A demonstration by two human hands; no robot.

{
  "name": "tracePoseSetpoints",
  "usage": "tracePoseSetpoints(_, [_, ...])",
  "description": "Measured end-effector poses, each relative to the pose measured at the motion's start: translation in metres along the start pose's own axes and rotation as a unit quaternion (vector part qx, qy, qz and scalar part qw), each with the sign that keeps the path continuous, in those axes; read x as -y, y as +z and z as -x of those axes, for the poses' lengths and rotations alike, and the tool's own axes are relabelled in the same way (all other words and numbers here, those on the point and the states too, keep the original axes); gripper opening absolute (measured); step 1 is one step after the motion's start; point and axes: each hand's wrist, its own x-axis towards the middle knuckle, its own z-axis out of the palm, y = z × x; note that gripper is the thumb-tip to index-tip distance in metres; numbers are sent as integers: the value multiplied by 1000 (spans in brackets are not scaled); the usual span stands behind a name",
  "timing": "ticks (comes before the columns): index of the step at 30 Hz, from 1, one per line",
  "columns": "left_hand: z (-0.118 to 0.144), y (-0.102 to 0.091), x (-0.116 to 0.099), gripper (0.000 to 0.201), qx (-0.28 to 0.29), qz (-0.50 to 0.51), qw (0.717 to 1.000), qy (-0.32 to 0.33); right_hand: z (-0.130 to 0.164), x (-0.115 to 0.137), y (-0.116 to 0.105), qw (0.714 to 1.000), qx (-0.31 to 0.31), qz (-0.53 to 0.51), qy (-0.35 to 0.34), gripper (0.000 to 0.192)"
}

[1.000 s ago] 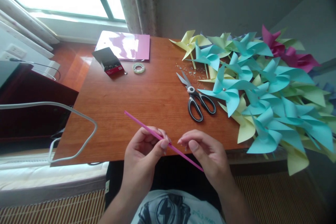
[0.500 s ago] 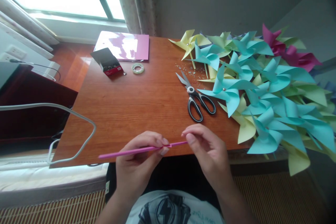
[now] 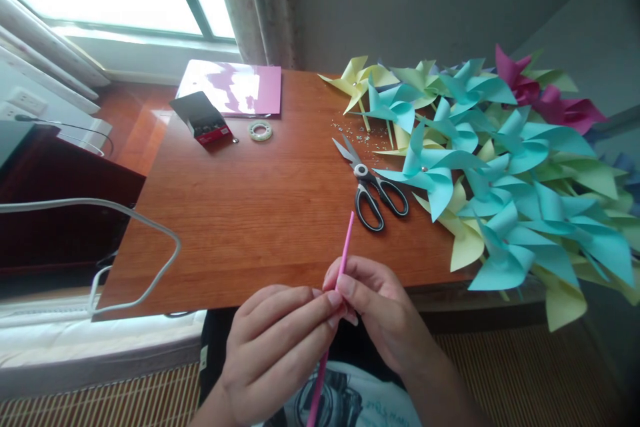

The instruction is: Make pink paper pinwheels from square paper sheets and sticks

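A thin pink straw (image 3: 346,243) runs from below my hands up over the wooden table's (image 3: 250,213) near edge, its upper tip pointing toward the scissors. My left hand (image 3: 273,340) and my right hand (image 3: 375,307) both pinch it at the same spot, fingertips meeting. The lower end of the straw hangs down over my shirt. Black-handled scissors (image 3: 373,188) lie shut on the table just beyond the straw's tip.
A big heap of paper pinwheels (image 3: 500,160), teal, yellow, green and magenta, covers the table's right side. At the back left lie a pink folder (image 3: 235,87), a small open box (image 3: 203,119) and a tape roll (image 3: 261,130). A white cable (image 3: 125,213) loops at left.
The straw has swung from lying sideways between my hands to standing nearly upright. My hands have come together and dropped toward my body.
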Motion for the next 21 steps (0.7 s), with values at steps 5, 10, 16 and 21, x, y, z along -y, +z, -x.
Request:
tracePoseSetpoints(5, [3,9,2,36,-60,36,997,-44,-1,-2,-3,999,9,33,-39,29])
tracePoseSetpoints(10, [-4,21,3,39,-70,137,975,-159,-2,5,-4,982,-56,144,-104,28])
tracePoseSetpoints(16, [9,20,-11,27,-1,255,900,-354,-4,17,-24,968,-65,201,-138,26])
tracePoseSetpoints(21, [56,38,-21,43,187,112,951,-219,-7,16,-36,974,-74,173,-126,24])
